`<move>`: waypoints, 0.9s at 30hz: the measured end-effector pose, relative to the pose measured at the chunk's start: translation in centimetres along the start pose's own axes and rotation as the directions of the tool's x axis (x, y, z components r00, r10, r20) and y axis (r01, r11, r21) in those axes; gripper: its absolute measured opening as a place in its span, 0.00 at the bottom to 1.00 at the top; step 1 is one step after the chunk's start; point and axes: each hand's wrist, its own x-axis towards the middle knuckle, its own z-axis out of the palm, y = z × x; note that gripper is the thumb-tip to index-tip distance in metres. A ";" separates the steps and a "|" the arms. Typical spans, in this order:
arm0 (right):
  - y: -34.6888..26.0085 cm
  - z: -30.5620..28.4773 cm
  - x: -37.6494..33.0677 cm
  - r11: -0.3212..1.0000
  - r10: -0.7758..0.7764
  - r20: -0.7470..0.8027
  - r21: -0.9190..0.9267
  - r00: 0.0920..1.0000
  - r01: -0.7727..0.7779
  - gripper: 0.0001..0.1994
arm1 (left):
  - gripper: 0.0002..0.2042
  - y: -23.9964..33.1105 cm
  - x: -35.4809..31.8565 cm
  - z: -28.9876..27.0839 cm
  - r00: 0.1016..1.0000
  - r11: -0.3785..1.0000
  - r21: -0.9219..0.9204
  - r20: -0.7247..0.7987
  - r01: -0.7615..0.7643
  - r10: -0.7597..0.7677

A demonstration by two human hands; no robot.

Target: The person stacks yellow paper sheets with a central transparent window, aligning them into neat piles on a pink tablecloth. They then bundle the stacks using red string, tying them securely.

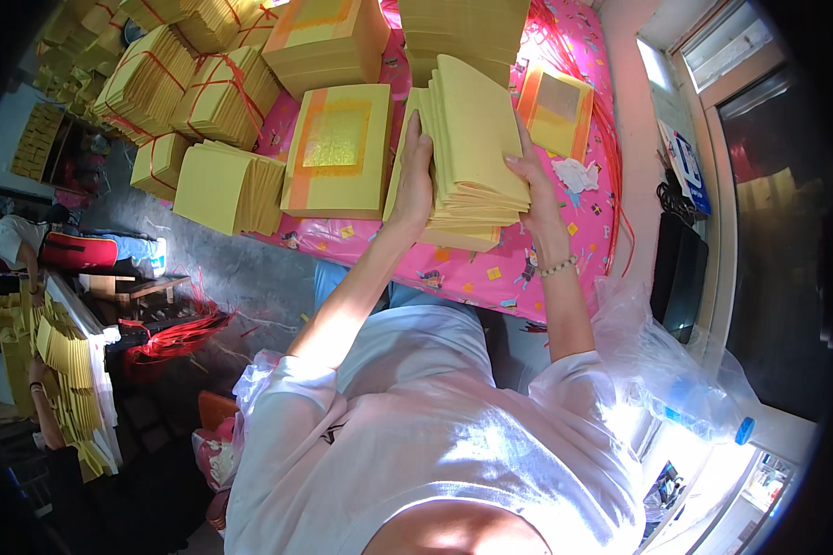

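A thick stack of folded yellow paper (477, 139) stands between my two hands at the near side of the table, its folded edges slightly uneven. My left hand (414, 185) presses flat along its left side, fingers pointing away from me. My right hand (537, 185) grips the right side, with the thumb on the near right corner. Just left of it lies a squared block of yellow paper (342, 190) with an orange band and a gold foil square on top. More yellow sheets show under the held stack.
Pink patterned cloth (453, 277) covers the table. Red-tied yellow bundles (222, 102) and a loose stack (217, 190) sit left. A foil-topped sheet pile (555, 111), crumpled tissue (576, 176) and red strings (611, 139) lie right. Other people work at a table (106, 388) far left.
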 end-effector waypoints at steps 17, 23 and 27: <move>-0.6 -0.6 0.8 0.993 -0.022 0.028 -0.118 0.999 0.025 0.43 | 0.30 3.0 2.5 -0.9 0.973 0.949 0.226 -0.015 -0.221 0.230; -1.3 0.5 0.6 0.995 -0.009 -0.039 -0.097 0.999 0.005 0.42 | 0.31 3.5 2.7 -0.1 0.966 0.925 0.293 0.162 -0.242 0.201; -1.2 0.2 0.7 0.997 -0.005 -0.024 -0.073 1.000 0.004 0.41 | 0.30 2.6 2.9 -0.6 0.958 0.878 0.383 0.145 -0.286 0.249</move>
